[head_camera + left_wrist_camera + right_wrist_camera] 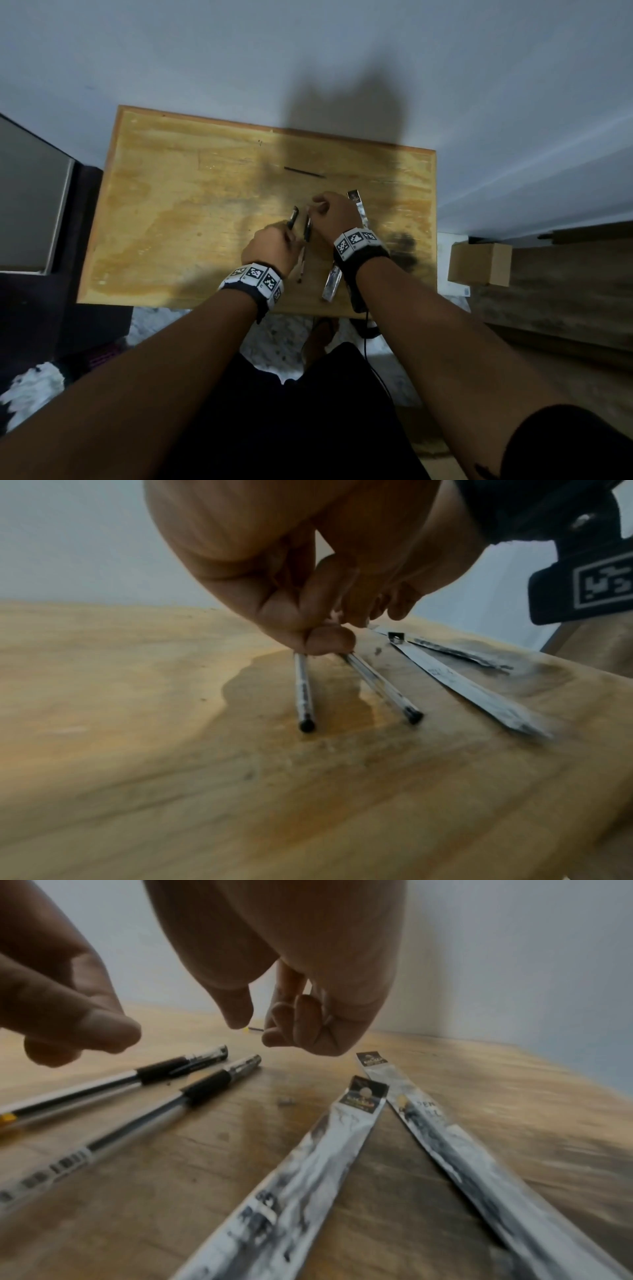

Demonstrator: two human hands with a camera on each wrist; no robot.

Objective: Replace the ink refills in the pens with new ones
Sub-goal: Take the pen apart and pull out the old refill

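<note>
Standing against a pale wall: a wooden surface (171, 212). Lying on it side by side, two pens (192, 1093), two silver refill packets (308, 1164) just to their right, a thin dark refill (304, 172) farther back. Hovering low, left hand (270, 248), fingers (329, 639) pinching one pen's upper end. Hovering beside it, right hand (337, 214), curled fingers (274, 1039) pinching a tiny pin-like piece.

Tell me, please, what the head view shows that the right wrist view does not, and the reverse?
Only the head view shows a thin dark refill lying apart near the table's far edge, and a cardboard box beside the table. Only the right wrist view shows the right hand pinching a small yellow-tipped piece. Both show two pens and two silvery refill packets.
</note>
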